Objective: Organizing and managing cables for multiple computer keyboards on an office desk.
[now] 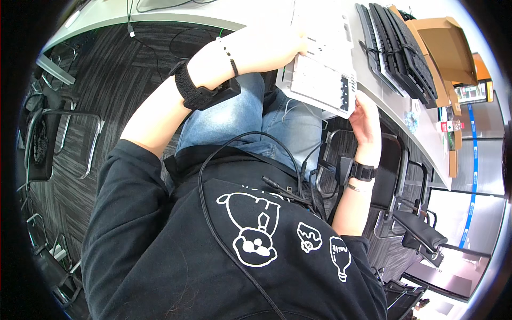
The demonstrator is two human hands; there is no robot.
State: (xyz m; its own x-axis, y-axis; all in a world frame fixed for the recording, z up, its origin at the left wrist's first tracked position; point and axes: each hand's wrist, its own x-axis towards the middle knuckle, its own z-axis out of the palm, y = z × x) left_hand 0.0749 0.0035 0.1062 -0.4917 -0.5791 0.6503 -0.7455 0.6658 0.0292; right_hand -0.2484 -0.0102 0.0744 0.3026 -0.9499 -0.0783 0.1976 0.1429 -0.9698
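Note:
A white computer keyboard extends over the desk edge and above my lap, its indicator strip at the near end. Across its keys reaches my left hand, fingers curled down at the key surface; strong glare hides what they may hold. My right hand supports the keyboard's near right corner, with some fingers hidden beneath it. A thin white cable hangs under the keyboard. Both my wrists wear black straps.
Several black keyboards lie stacked on the white desk at right. Beside them are an open cardboard box and a plastic bottle. Black chairs stand at right. A USB cable dangles from the desk.

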